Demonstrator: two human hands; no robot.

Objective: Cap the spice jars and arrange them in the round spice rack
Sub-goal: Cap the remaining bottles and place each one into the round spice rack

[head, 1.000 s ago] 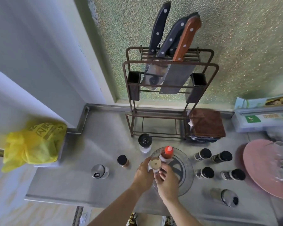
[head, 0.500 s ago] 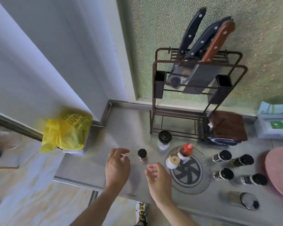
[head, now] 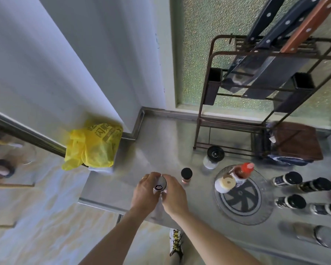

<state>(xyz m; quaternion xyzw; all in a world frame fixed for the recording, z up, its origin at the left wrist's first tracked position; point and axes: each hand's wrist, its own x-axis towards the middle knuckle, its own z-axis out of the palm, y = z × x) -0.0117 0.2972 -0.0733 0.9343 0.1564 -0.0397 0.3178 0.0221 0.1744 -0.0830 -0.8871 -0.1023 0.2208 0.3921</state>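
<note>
Both hands close around a small shaker jar with a metal perforated lid point(head: 160, 185), near the counter's front left edge. My left hand point(head: 145, 194) grips its left side and my right hand point(head: 173, 195) its right side; the jar's body is hidden by my fingers. The round clear spice rack point(head: 256, 217) lies to the right, holding a white jar with a tan lid point(head: 225, 185) and a red-capped bottle point(head: 243, 172). A small black-capped jar point(head: 186, 175) stands between my hands and the rack.
A black-topped grinder point(head: 212, 157) stands behind the rack. Several black-capped jars point(head: 287, 178) lie right of it, and a metal-lidded jar point(head: 313, 235) lies on its side at the front right. A knife rack point(head: 266, 88) stands at the back, a yellow bag point(head: 93, 146) at left.
My hands left the white jar in the rack, moved left across the counter and closed on the metal-lidded shaker jar. The view shifted left.
</note>
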